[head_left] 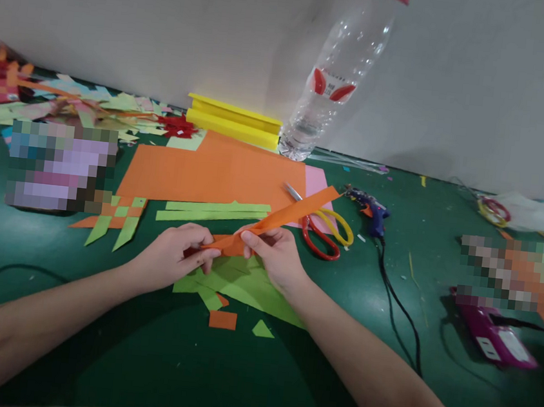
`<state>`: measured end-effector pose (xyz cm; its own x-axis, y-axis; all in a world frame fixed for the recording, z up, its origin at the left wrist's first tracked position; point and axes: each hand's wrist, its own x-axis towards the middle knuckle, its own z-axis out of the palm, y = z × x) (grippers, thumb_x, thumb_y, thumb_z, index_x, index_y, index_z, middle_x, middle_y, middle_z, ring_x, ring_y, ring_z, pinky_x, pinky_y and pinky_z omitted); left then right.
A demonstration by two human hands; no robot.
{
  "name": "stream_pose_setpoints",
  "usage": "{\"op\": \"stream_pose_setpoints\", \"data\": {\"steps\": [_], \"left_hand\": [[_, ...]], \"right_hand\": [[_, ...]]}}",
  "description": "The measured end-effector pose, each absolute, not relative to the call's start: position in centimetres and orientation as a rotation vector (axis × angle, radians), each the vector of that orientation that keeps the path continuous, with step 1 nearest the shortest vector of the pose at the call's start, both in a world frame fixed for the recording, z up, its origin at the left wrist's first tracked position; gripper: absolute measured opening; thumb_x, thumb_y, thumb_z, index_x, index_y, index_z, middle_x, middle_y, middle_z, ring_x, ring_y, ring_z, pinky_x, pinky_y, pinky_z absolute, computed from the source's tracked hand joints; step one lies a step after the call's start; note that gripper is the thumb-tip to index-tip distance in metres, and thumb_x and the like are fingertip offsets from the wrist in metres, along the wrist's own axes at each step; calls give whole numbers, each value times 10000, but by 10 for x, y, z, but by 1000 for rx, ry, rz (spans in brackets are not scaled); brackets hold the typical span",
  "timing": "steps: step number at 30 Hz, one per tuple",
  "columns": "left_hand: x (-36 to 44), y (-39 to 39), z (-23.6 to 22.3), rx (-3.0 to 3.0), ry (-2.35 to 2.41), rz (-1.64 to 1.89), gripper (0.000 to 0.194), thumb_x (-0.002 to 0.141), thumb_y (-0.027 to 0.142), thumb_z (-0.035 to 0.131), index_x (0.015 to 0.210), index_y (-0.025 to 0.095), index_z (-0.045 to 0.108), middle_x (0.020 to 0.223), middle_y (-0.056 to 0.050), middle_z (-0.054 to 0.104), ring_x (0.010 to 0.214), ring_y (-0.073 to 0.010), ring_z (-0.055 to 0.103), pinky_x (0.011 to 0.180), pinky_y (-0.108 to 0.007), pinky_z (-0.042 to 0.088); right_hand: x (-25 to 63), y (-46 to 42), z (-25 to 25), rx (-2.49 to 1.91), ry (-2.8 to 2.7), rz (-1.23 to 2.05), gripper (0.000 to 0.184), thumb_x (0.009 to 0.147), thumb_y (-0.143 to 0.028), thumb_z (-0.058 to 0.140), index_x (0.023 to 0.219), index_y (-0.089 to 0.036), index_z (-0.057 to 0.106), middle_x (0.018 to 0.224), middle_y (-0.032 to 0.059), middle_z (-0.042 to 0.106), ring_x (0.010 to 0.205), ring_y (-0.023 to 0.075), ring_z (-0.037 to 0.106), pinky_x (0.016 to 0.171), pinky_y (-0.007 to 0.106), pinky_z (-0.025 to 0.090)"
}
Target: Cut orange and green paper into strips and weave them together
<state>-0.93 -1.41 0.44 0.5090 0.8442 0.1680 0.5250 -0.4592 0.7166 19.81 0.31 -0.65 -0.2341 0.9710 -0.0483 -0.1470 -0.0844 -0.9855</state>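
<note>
Both hands work on one orange paper strip (295, 211) above the middle of the green table. My left hand (177, 252) pinches its folded left part, and my right hand (279, 256) grips it near the fold, thumb on top. The strip's long free end slants up to the right. Beneath the hands lie green paper pieces (239, 284) and small offcuts, among them an orange rectangle (223, 320). Just beyond my right hand are scissors (320, 247) with red and yellow handles. Two green strips (212, 213) lie behind my hands.
Orange sheets (168, 173) lie behind the strips. A clear plastic bottle (333, 80) leans by a yellow folded piece (234, 122) at the wall. A blue glue gun (373, 211) trails a black cord. A woven paper piece (117, 216) lies left; a purple power strip (496, 334) sits right.
</note>
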Motion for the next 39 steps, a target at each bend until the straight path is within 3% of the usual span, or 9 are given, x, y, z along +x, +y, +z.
{"op": "stream_pose_setpoints", "data": {"steps": [21, 32, 36, 39], "left_hand": [[-9, -12, -1, 2237, 1108, 706, 368, 939, 404, 443, 644, 202, 532, 634, 3, 600, 719, -164, 579, 693, -264, 477], [-8, -12, 2, 2227, 1100, 650, 297, 945, 355, 416, 698, 199, 471, 647, 6, 606, 652, -149, 558, 610, -243, 442], [-7, -11, 2, 2350, 1139, 653, 287, 913, 414, 442, 781, 178, 537, 731, -30, 590, 673, -168, 546, 596, -266, 441], [-6, -10, 0, 2381, 1077, 706, 322, 919, 436, 447, 819, 166, 591, 786, -58, 609, 768, -202, 565, 687, -324, 478]], "right_hand": [[197, 5, -11, -994, -1222, 1437, 279, 650, -445, 784, 630, -206, 641, 454, -62, 542, 422, 69, 454, 426, 242, 333], [197, 6, -12, -997, -1251, 1408, 253, 697, -423, 757, 649, -202, 644, 472, -58, 544, 436, 75, 472, 450, 243, 374], [197, 5, -8, -1003, -1347, 1383, 232, 701, -387, 758, 640, -191, 650, 510, -38, 564, 461, 82, 492, 459, 246, 394], [197, 2, -6, -997, -1411, 1385, 205, 723, -367, 742, 665, -189, 662, 555, -26, 581, 479, 84, 495, 462, 249, 399]]}}
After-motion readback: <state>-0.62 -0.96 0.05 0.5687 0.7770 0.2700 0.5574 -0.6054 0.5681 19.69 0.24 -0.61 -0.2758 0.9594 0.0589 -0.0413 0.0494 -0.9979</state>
